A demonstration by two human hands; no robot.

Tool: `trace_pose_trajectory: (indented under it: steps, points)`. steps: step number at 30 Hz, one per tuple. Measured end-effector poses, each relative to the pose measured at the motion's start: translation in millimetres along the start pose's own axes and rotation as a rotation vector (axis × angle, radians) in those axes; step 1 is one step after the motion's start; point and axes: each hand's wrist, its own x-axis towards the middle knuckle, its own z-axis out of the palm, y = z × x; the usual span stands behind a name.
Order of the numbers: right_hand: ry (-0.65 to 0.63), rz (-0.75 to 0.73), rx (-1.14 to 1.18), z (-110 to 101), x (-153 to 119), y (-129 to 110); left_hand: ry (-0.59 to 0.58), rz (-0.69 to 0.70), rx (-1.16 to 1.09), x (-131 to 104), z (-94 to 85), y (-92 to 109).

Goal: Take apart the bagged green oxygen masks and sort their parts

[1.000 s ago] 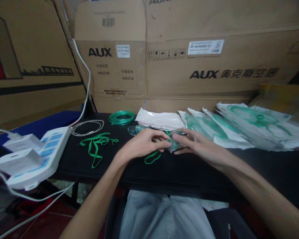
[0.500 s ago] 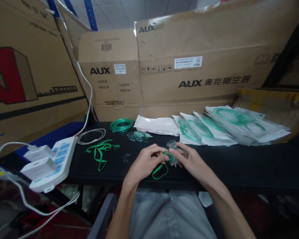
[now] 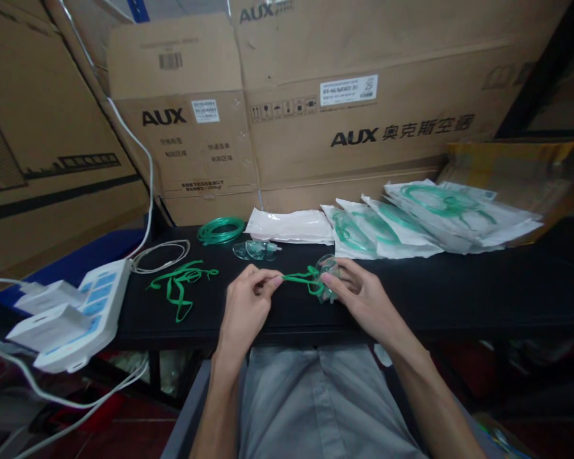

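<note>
The left hand (image 3: 249,299) pinched a green elastic strap (image 3: 299,279), drawn taut toward the clear mask (image 3: 326,280) that the right hand (image 3: 358,290) gripped above the black table (image 3: 435,293). A second mask (image 3: 256,250) lay just beyond, near the coiled green tubing (image 3: 220,231).

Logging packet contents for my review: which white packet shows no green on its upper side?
The leftmost packet, lying beside the green tubing coil; green shows through the other packets whose faces are visible.
</note>
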Motion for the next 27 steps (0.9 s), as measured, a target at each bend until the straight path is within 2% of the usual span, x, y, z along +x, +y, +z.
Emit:
trace_pose_trajectory:
  steps: [2,4,8,11,14,19,21,24,25,27]
  points:
    - [0.015,-0.014,-0.015,0.4,0.6,1.5,0.036,-0.016,0.065,0.3,-5.0,-0.2]
    - [0.002,-0.029,-0.035,0.4,0.9,2.7,-0.017,0.024,0.078,-1.5,-5.5,5.0]
    - [-0.060,-0.032,-0.058,-1.0,1.3,3.1,-0.142,0.190,0.011,-8.4,6.9,22.3]
    - [-0.094,-0.031,-0.062,-1.7,2.3,2.9,-0.172,0.298,-0.007,-11.9,17.7,28.6]
    - [-0.095,-0.051,-0.053,-0.8,3.1,3.5,-0.151,0.323,-0.012,-15.1,21.4,29.0]
    - [-0.097,-0.058,-0.064,1.1,1.3,1.0,-0.080,0.194,-0.046,-16.8,14.6,24.6]
    - [-0.084,-0.047,-0.062,0.1,0.5,-1.0,-0.036,0.072,-0.067,-12.5,8.7,18.3]
    - [-0.047,-0.029,-0.059,-4.2,0.3,-1.9,0.116,-0.117,-0.059,-2.4,-2.1,6.8]
    - [-0.037,-0.028,-0.057,-6.0,0.4,-1.5,0.142,-0.146,-0.048,0.5,-5.1,4.5]
    - [-0.037,-0.036,-0.058,-9.0,0.6,-0.1,0.111,-0.119,-0.042,3.7,-7.5,4.9]
